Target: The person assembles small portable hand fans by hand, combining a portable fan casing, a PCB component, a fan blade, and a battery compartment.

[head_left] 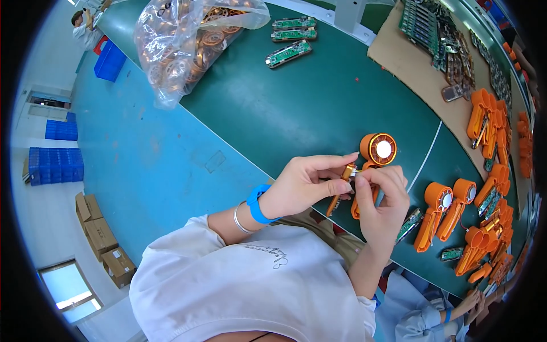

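My left hand (307, 183) pinches a narrow orange part (333, 205) between thumb and fingers. At its upper end shows a small white connector (352, 171), which the fingertips of my right hand (380, 206) pinch. Whether a wire runs into the connector is too small to tell. Just beyond my fingertips stands an orange handheld fan (378, 149) with a gold ring and a white round centre. Its orange handle shows between my hands and is partly covered by the right one. Beside my right wrist lies a green circuit board (409, 226).
Orange fans (437, 197) and housings (494, 122) crowd the green table's (256, 108) right side. Cardboard (393, 43) bears circuit boards. A clear bag (171, 68) of gold rings and several green boards (289, 53) lie at the far side. A co-worker's hands (470, 302) are at lower right.
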### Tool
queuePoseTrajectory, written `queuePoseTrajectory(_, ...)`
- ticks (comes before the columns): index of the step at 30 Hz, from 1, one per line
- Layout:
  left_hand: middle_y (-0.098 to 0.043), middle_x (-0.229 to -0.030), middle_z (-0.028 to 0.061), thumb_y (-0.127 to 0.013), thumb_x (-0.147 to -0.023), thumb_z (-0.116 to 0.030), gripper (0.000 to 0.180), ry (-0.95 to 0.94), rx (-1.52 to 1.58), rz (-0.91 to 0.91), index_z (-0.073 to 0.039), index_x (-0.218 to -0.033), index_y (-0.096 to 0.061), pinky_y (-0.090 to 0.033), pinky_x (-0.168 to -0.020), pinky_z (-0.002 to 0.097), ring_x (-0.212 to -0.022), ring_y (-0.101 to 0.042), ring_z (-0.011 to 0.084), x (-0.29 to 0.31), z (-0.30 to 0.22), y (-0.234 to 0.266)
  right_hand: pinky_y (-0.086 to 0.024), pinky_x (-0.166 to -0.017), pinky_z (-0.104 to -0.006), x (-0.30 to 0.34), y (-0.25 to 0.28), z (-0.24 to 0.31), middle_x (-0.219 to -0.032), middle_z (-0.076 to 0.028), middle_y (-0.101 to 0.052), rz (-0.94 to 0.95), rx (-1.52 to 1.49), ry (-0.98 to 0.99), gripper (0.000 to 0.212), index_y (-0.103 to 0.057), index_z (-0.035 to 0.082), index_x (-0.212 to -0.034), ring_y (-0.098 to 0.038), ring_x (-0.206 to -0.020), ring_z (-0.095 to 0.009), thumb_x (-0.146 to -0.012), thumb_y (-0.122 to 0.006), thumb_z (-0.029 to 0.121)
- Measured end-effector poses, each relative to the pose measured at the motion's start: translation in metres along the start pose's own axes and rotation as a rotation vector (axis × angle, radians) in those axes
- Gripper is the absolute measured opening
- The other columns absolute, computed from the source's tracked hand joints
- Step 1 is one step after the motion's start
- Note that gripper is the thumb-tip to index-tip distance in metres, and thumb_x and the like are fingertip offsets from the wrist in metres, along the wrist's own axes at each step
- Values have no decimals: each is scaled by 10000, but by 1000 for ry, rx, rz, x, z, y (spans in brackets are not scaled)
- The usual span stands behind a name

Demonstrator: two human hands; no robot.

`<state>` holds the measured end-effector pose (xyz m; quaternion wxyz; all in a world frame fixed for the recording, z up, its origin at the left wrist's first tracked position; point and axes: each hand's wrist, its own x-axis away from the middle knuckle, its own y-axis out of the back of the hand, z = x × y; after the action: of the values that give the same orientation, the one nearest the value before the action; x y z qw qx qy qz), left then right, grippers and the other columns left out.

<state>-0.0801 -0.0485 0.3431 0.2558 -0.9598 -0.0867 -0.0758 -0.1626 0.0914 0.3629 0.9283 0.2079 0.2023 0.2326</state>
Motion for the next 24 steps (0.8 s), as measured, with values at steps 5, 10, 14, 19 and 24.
queuePoseTrajectory(5,-622,-1047,101,-574,-878,-19,425,79,18,-47,-12,-1291,-475,-497,-844,289,-925,-596,150,-1,-8,0,-326,-759,-327,2,-10,-2,-750,-21,-593,-92,168,159,108,-630,62,-781,-520,-737,-192,-697,-695,37)
queuePoseTrajectory(10,-620,-1044,89,-584,-873,-23,428,17,-2,-35,-12,-1288,-479,-495,-842,281,-930,-590,138,-2,-3,1,-307,-735,-339,3,-10,0,-737,-12,-568,-133,257,212,128,-623,73,-785,-510,-728,-189,-689,-704,52)
queuePoseTrajectory(14,-612,-1053,82,-581,-871,-8,428,49,-6,-19,-17,-1287,-482,-492,-840,271,-954,-575,122,-4,-7,3,-308,-739,-338,1,-9,-4,-742,-11,-568,-124,320,269,138,-620,73,-786,-510,-725,-187,-680,-705,50)
queuePoseTrajectory(19,-632,-998,65,-619,-856,-39,439,-42,-114,-58,-40,-1279,-501,-509,-777,250,-865,-583,94,-4,-2,3,-325,-741,-329,-1,-8,-5,-713,-20,-572,-61,192,204,133,-620,62,-775,-517,-705,-188,-672,-695,23)
queuePoseTrajectory(24,-643,-949,50,-644,-839,-49,400,-94,-268,-95,-48,-1228,-551,-495,-740,220,-840,-561,57,-2,-1,3,-348,-742,-323,1,-11,-4,-705,-33,-581,-63,106,154,129,-615,49,-770,-525,-696,-194,-674,-684,-4)
